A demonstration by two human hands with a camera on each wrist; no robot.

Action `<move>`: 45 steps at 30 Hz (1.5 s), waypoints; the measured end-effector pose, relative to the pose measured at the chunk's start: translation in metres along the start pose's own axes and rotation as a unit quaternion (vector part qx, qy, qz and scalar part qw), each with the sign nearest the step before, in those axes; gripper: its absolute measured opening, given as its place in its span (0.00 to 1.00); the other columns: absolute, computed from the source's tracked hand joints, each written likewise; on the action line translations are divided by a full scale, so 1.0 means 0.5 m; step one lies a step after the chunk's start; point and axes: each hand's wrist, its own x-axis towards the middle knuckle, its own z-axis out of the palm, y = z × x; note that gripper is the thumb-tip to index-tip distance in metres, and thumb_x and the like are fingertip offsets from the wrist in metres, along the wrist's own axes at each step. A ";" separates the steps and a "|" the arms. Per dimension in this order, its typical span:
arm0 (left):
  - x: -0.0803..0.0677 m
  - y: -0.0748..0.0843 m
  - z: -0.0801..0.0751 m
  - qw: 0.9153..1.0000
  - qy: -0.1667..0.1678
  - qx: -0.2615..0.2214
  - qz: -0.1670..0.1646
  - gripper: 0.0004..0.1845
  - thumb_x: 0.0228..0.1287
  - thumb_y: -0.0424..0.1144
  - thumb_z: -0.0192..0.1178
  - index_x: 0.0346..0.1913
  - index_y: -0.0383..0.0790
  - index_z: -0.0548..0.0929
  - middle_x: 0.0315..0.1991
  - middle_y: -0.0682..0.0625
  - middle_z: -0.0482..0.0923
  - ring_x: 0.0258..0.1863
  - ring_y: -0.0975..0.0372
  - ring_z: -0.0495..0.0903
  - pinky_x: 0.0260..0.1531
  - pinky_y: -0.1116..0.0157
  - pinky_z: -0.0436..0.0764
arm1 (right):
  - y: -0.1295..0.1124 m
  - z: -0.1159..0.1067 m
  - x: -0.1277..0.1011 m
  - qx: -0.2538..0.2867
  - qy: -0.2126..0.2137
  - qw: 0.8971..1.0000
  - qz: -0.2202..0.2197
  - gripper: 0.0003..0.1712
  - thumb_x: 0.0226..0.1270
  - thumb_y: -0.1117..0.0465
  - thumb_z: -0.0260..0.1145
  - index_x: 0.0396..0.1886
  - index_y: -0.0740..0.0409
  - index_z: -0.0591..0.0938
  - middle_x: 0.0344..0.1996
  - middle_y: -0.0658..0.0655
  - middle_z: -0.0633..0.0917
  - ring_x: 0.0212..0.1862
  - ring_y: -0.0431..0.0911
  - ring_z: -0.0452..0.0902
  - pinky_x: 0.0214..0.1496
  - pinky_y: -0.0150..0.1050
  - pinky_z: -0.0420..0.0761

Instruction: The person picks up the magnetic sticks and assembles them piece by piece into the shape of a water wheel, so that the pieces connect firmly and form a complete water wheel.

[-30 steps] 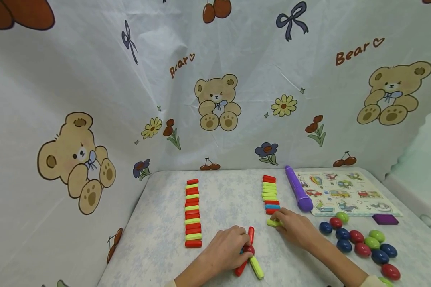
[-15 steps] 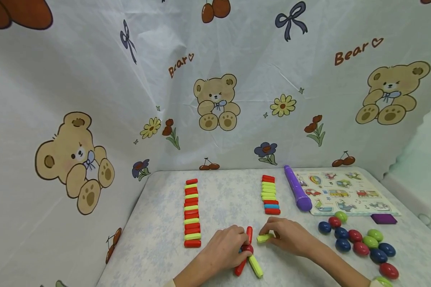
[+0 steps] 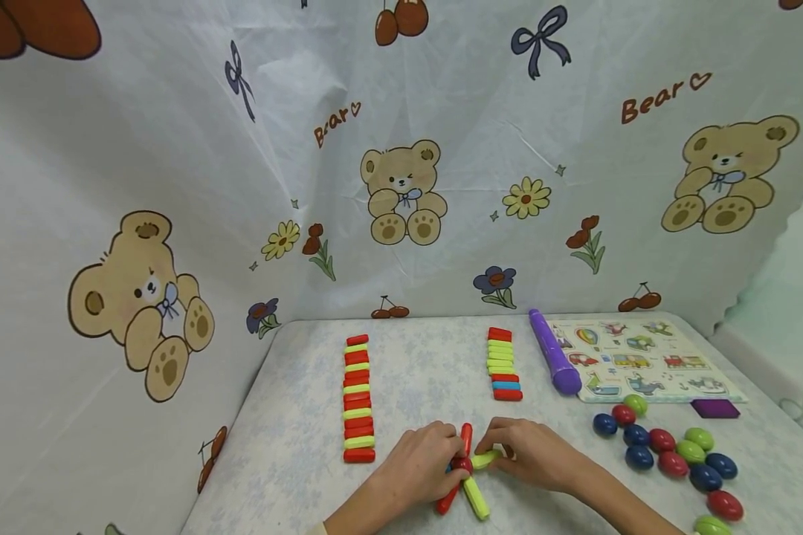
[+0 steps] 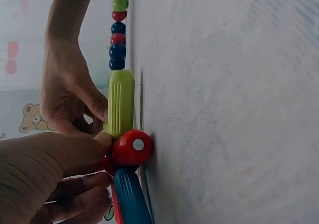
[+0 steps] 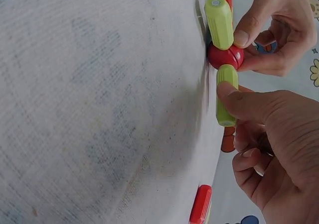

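Observation:
In the head view my left hand (image 3: pixel 420 462) grips a red ball (image 4: pixel 132 147) at the hub of a small star of magnetic building rods. Around that ball sit a red rod (image 3: pixel 466 437) pointing away, another red rod (image 3: pixel 447 501) and a yellow-green rod (image 3: pixel 476 499) toward me, and a blue rod (image 4: pixel 132 196), mostly covered by the left hand in the head view. My right hand (image 3: pixel 535 455) pinches a second yellow-green rod (image 5: pixel 227 113) between thumb and fingers. Its inner end meets the ball's right side in the right wrist view.
A long column of red and yellow-green rods (image 3: pixel 358 401) lies left, a shorter column (image 3: pixel 501 364) with one blue rod ahead. At right are a purple toy microphone (image 3: pixel 554 353), a picture puzzle board (image 3: pixel 642 360), a purple block (image 3: pixel 715 409) and several coloured balls (image 3: pixel 673 465).
My right hand has carried its yellow-green rod from the end of the shorter column leftward and toward me, up to the red ball. The left hand has stayed in place.

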 end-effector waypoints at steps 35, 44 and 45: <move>-0.007 0.002 -0.001 1.000 0.001 -0.016 0.006 0.09 0.67 0.49 0.78 0.47 0.55 0.95 0.36 0.62 0.78 0.32 0.73 0.69 0.26 0.75 0.73 | 0.145 -0.121 -0.145 -0.162 0.050 0.954 0.247 0.23 0.60 0.52 0.84 0.52 0.56 0.89 0.47 0.58 0.89 0.50 0.57 0.86 0.47 0.60 0.86; -0.006 0.002 0.001 1.000 0.003 -0.014 0.006 0.09 0.66 0.50 0.78 0.47 0.55 0.95 0.36 0.62 0.79 0.33 0.73 0.69 0.26 0.76 0.73 | 0.046 -0.065 -0.097 -0.059 0.041 0.975 0.212 0.19 0.61 0.51 0.84 0.49 0.42 0.87 0.40 0.40 0.87 0.34 0.38 0.74 0.33 0.34 0.76; -0.005 0.002 0.001 1.000 0.002 -0.014 0.005 0.09 0.66 0.50 0.78 0.47 0.55 0.95 0.36 0.62 0.79 0.33 0.73 0.69 0.26 0.75 0.73 | 0.038 -0.059 -0.094 -0.051 0.039 0.977 0.201 0.19 0.61 0.51 0.84 0.48 0.41 0.86 0.39 0.39 0.86 0.33 0.38 0.73 0.32 0.33 0.75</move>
